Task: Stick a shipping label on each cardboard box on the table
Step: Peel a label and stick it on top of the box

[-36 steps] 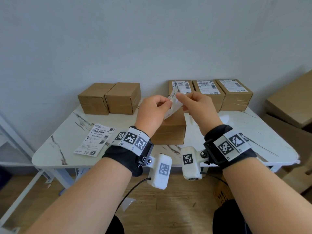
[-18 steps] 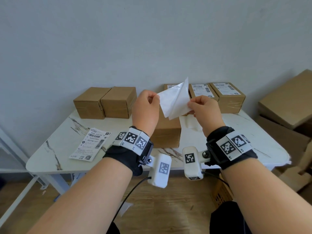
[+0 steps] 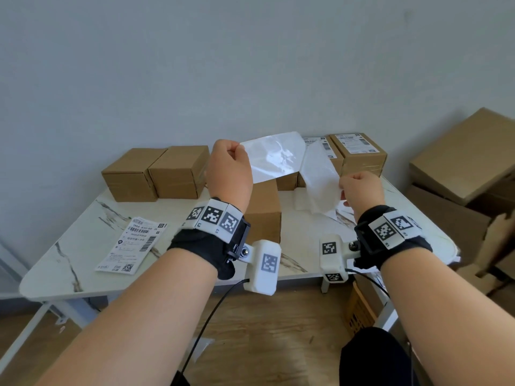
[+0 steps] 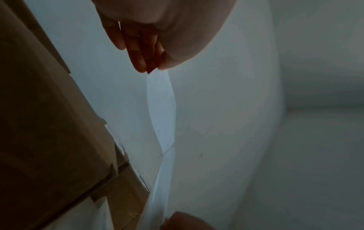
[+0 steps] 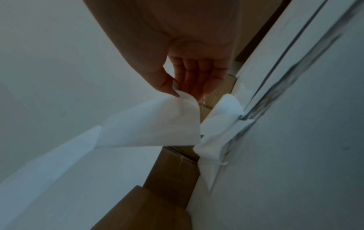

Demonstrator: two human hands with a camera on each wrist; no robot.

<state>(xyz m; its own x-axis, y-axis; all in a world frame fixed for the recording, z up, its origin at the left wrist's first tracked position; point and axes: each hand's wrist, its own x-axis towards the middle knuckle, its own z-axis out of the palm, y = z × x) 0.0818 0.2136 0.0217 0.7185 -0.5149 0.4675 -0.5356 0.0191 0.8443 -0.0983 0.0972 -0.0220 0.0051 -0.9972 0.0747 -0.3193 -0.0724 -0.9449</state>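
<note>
Left hand (image 3: 228, 168) pinches glossy sheet (image 3: 274, 157); right hand (image 3: 359, 190) pinches matte white sheet (image 3: 317, 176). Both raised over plain box (image 3: 263, 213) mid-table (image 3: 69, 260), near front edge.

Head view evenly bright, edges bowed, both wrist views dim, blurred

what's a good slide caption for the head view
Left hand and right hand peel a shipping label from its backing above an unlabelled box.
</note>
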